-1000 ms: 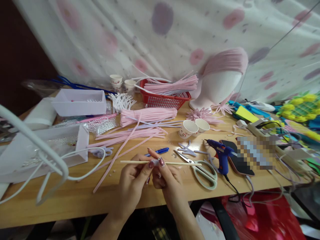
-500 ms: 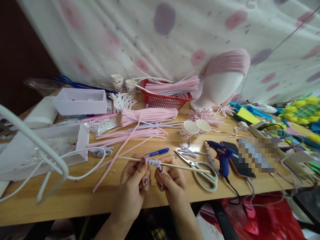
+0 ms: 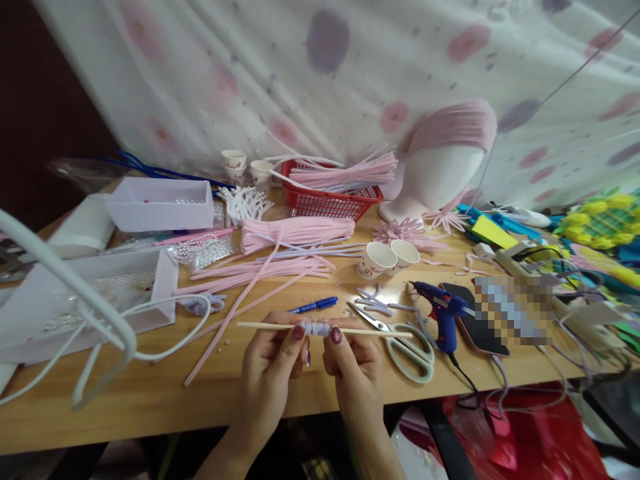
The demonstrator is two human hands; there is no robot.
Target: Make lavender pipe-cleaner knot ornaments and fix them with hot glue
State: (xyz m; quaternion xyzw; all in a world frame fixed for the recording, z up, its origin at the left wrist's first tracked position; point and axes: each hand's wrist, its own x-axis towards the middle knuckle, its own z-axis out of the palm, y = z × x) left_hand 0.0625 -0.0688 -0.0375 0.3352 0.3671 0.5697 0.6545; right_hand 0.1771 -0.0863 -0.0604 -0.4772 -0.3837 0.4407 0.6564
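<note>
A thin wooden stick [image 3: 385, 333] lies nearly level between my hands. Around its middle, a pale lilac pipe cleaner [image 3: 316, 328] is wound in a short coil. My left hand [image 3: 273, 367] is closed on the stick at the coil's left end, thumb on top. At the coil's right end my right hand [image 3: 353, 363] grips the stick, its thumb pressed near the coil. Just beyond my hands is a blue pen [image 3: 314, 305]. Scissors with pale green handles [image 3: 413, 353] lie to the right, under the stick's right end.
A blue glue gun [image 3: 445, 313] and a phone [image 3: 480, 327] lie right of the scissors. Pink pipe cleaners [image 3: 300, 230], paper cups [image 3: 377, 260] and a red basket [image 3: 330, 200] stand farther back. White trays [image 3: 163, 287] and a looped white tube [image 3: 65, 273] occupy the left.
The stick has turned from slanting down rightward to nearly level. My right hand has shifted slightly right and up, and both thumbs now rest at the coil's ends.
</note>
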